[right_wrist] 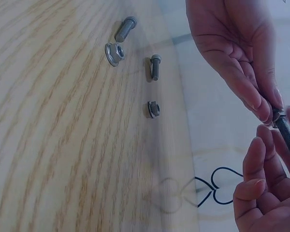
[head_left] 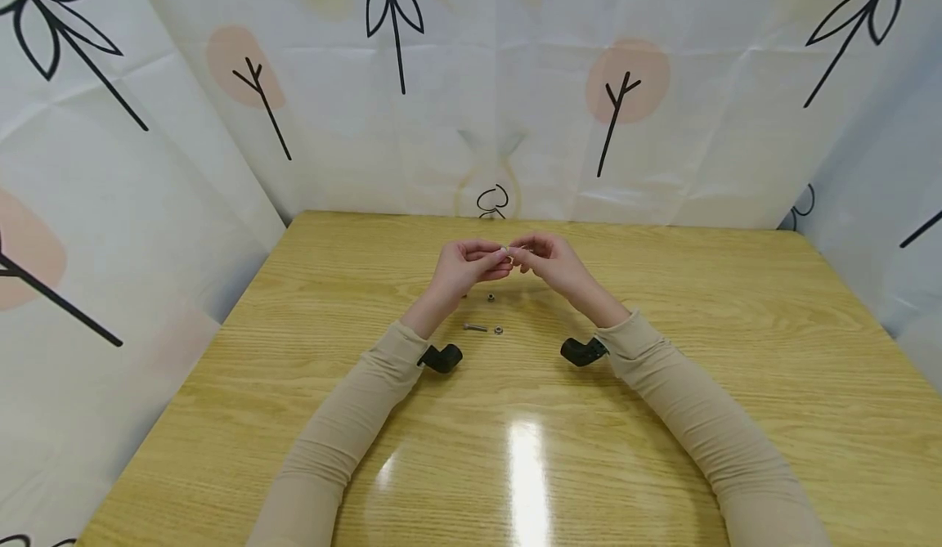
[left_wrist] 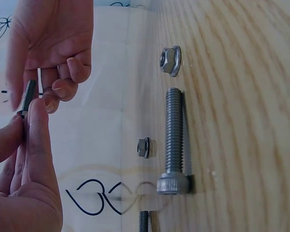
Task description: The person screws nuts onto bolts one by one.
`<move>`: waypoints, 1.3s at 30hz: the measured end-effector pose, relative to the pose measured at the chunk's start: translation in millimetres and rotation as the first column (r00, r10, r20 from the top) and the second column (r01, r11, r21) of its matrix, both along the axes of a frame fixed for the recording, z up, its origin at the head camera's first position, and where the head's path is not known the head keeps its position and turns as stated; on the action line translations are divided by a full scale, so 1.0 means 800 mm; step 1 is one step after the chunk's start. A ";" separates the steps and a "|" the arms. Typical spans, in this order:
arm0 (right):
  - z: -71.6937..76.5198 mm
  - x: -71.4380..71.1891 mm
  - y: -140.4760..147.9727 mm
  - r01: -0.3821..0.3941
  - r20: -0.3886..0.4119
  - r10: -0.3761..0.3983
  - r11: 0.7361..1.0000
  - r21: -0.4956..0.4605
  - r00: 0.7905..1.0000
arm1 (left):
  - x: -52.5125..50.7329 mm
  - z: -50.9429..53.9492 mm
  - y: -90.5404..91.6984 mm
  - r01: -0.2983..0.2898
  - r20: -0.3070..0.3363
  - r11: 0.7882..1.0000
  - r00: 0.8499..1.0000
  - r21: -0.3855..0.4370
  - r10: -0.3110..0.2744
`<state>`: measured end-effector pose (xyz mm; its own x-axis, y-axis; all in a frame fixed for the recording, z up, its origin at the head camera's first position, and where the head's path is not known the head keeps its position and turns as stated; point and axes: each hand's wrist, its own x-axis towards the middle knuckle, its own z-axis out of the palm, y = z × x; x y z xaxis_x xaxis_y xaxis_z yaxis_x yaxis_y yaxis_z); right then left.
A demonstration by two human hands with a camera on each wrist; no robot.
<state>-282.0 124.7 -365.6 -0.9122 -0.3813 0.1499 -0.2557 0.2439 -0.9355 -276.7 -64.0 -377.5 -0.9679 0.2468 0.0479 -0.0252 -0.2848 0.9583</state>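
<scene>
My left hand (head_left: 466, 266) pinches the head end of a threaded bolt (right_wrist: 288, 136) between thumb and fingers, above the far part of the table. Its shaft points toward my right hand (head_left: 553, 266). A nut (right_wrist: 279, 116) sits on the bolt, close to the left fingertips. The right thumb and fingertips close around that nut, partly hiding it, while the other right fingers are loosely curled. On the table below lie a large socket-head bolt (left_wrist: 174, 140) and a flange nut (left_wrist: 171, 61). Farther back are a smaller bolt (right_wrist: 155, 67) and a smaller flange nut (left_wrist: 143, 147).
The wooden table (head_left: 294, 416) ends at a patterned cloth backdrop (head_left: 486, 122), with more cloth at both sides. Black curved mounts (head_left: 441, 359) stick out at both wrists, beside the beige sleeves (head_left: 353, 441).
</scene>
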 end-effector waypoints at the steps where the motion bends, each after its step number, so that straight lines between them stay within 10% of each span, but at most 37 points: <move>1: -0.001 0.000 0.000 -0.008 -0.011 0.008 1.000 -0.009 1.000 | 0.000 0.000 0.000 0.002 0.000 1.000 1.000 0.000 -0.002; 39: 0.002 0.003 -0.003 0.007 -0.021 -0.007 1.000 -0.010 1.000 | 0.001 0.000 -0.001 -0.013 0.002 1.000 1.000 -0.010 0.013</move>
<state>-279.6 122.1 -364.1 -0.9116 -0.3733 0.1723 -0.2732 0.2368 -0.9323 -276.0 -64.5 -377.1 -0.9710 0.2350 0.0433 -0.0238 -0.2754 0.9610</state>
